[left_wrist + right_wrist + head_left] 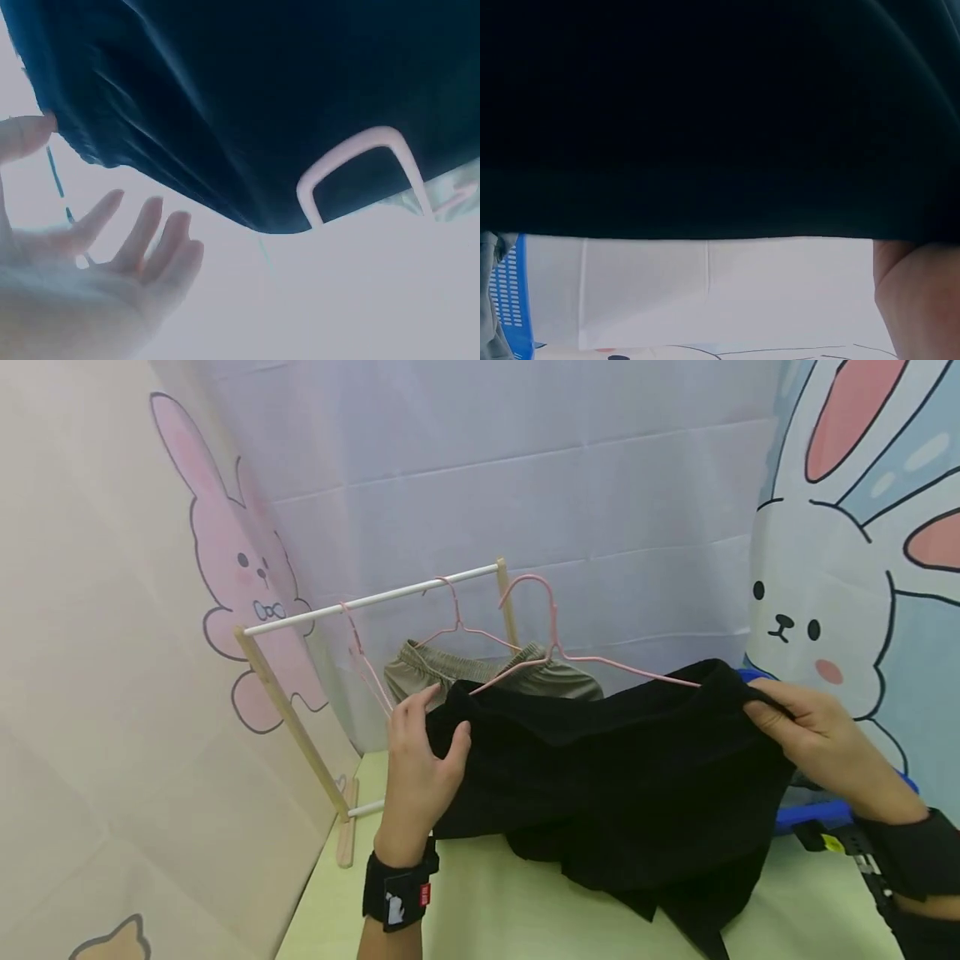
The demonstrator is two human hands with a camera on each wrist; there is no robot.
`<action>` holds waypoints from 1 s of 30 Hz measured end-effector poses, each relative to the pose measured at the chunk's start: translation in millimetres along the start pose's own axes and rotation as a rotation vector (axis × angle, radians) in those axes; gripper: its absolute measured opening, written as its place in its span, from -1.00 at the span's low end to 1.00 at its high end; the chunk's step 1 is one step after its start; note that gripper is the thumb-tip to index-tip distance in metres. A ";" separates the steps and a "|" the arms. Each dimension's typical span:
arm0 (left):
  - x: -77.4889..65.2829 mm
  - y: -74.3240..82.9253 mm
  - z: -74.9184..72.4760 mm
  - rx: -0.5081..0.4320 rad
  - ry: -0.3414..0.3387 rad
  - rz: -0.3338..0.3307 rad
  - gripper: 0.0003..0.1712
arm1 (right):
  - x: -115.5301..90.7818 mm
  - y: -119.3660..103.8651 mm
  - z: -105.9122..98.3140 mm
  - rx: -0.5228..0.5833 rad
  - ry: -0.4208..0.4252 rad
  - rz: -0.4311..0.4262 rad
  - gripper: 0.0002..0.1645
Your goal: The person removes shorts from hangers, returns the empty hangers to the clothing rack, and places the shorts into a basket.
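Black pants [615, 768] spread between both hands, over the front of the table. A pink hanger [553, 622] stands in the waist opening, its hook up and its arms running down inside both ends. At the right end of the waistband, the right hand [817, 735] pinches the cloth between thumb and fingers. The left hand [420, 768] is at the left end with its fingers spread. In the left wrist view one fingertip of that hand [90, 292] meets the edge of the cloth, while its other fingers stand apart from it.
Behind the pants is a rack with a white rail [382, 597] and wooden posts. Khaki pants [427, 667] hang there on a pink hanger, beside another pink hanger [358, 647]. A blue basket [511, 292] holding grey cloth stands right, on the pale green table [480, 902].
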State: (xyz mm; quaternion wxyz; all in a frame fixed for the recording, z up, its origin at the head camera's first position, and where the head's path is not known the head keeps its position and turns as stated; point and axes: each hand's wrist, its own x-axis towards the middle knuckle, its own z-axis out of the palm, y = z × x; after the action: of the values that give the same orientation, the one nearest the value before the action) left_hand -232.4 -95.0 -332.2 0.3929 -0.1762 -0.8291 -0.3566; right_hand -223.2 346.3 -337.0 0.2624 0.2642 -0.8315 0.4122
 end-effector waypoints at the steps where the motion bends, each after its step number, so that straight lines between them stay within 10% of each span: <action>1: 1.8 -2.7 -2.4 0.012 -0.042 -0.020 -0.36 | -0.3 0.8 -0.7 0.000 -0.014 0.005 -0.78; 8: 2.1 -16.0 -7.4 0.042 -0.212 -0.038 -0.56 | -5.0 6.1 -3.9 0.021 -0.047 0.032 -0.78; 19: -6.4 -28.7 -2.7 -0.083 -0.183 0.093 -0.83 | -3.6 18.5 1.4 0.091 -0.081 -0.021 -0.66; 30: -11.7 -24.4 1.6 -0.063 -0.120 0.062 -0.85 | 0.3 15.4 18.9 -0.171 0.071 -0.095 -0.68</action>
State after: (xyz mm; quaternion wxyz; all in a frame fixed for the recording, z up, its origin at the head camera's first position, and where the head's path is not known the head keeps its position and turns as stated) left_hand -239.9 -110.6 -353.1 0.3475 -0.2352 -0.8336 -0.3591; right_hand -237.7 338.8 -355.2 0.3326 0.2650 -0.8404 0.3360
